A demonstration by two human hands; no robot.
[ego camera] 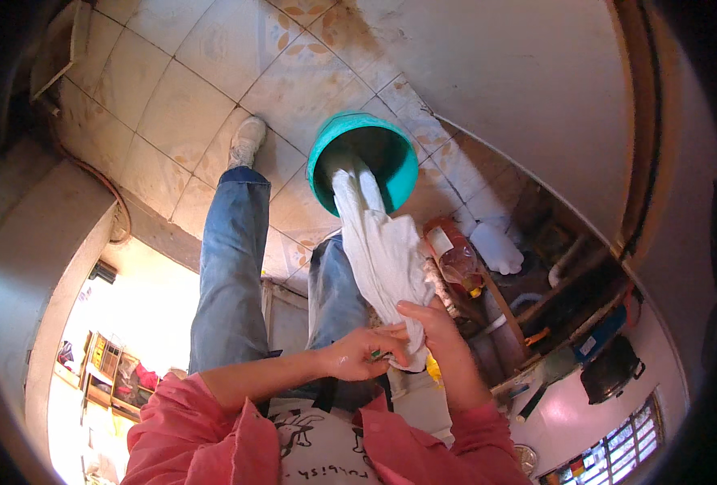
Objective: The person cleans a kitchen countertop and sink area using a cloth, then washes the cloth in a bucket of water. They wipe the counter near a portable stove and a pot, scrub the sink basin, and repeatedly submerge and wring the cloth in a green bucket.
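A long white cloth (379, 254) hangs from both hands, its far end inside a turquoise plastic bucket (399, 182) on the tiled floor. My left hand (375, 353), at the end of the arm coming from picture left, pinches the near end of the cloth; a small green item shows by its fingers. Across from it, my right hand (428, 321) grips the cloth's side, with the thumb on top. The cloth looks damp and bunched between them. What lies deep in the bucket is too dark to tell.
Beside the bucket lie a reddish plastic bottle (456, 257) and a white plastic jug (496, 247), near a low wooden frame. A curved hose (107, 185) runs along the left wall. A dark pot (611, 370) is at the right.
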